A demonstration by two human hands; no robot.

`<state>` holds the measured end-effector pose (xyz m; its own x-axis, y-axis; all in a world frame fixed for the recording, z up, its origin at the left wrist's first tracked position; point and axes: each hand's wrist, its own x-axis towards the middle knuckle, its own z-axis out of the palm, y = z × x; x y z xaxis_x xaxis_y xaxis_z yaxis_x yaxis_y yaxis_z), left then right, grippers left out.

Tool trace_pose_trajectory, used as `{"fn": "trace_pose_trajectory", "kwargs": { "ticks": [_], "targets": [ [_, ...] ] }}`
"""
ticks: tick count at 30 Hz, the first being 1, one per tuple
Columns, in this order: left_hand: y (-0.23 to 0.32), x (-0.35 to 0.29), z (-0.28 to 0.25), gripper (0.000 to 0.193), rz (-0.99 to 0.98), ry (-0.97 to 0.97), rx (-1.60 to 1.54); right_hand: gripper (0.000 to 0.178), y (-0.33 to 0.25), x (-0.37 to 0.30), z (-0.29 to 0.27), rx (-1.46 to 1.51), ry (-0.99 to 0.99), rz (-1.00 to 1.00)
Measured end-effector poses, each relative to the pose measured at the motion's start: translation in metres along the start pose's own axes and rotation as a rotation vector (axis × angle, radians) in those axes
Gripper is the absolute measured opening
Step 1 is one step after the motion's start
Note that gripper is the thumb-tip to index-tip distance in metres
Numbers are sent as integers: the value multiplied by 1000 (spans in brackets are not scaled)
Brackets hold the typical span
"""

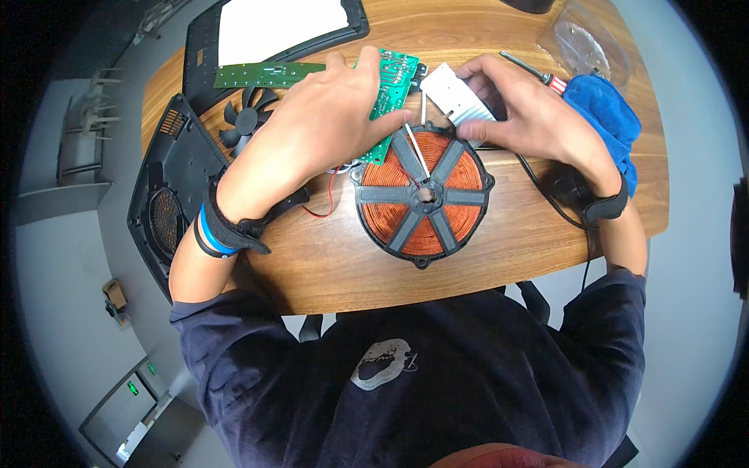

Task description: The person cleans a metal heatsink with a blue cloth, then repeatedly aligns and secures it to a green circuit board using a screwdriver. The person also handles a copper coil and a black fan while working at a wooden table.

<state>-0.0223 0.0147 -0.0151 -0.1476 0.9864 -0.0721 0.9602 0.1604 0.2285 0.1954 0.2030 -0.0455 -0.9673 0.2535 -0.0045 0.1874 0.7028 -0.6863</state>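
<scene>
A round copper induction coil (424, 191) in a black spoked frame lies flat on the wooden table (335, 257). My left hand (328, 117) grips a green circuit board (394, 74) just behind the coil, its fingers curled over the board's edge. My right hand (527, 113) holds a white finned heat sink (456, 90) attached at the board's right end. A thin white lead (416, 150) runs from the board down to the coil's hub. A red wire (324, 204) trails from under my left hand.
A black cooker housing (168, 187) with a vent grille lies at the left edge, a black fan (248, 117) and a long green strip board (265, 74) behind my left hand. A black top frame with white panel (281, 27), a red-handled screwdriver (538, 74), blue cloth (605, 113) and black cable (546, 191) surround.
</scene>
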Motion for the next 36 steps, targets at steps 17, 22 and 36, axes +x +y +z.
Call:
{"fn": "trace_pose_trajectory", "kwargs": {
  "ticks": [17, 22, 36],
  "targets": [
    [-17, 15, 4, 59, 75, 11, -97, 64, -1, 11, -50, -198, -20, 201],
    [-18, 21, 4, 61, 172, 31, -132, 67, 30, 4, -57, -235, -110, -179],
    [-5, 26, -2, 52, 248, -21, -189, 84, 25, 11, -50, -96, -95, -275]
  ]
}}
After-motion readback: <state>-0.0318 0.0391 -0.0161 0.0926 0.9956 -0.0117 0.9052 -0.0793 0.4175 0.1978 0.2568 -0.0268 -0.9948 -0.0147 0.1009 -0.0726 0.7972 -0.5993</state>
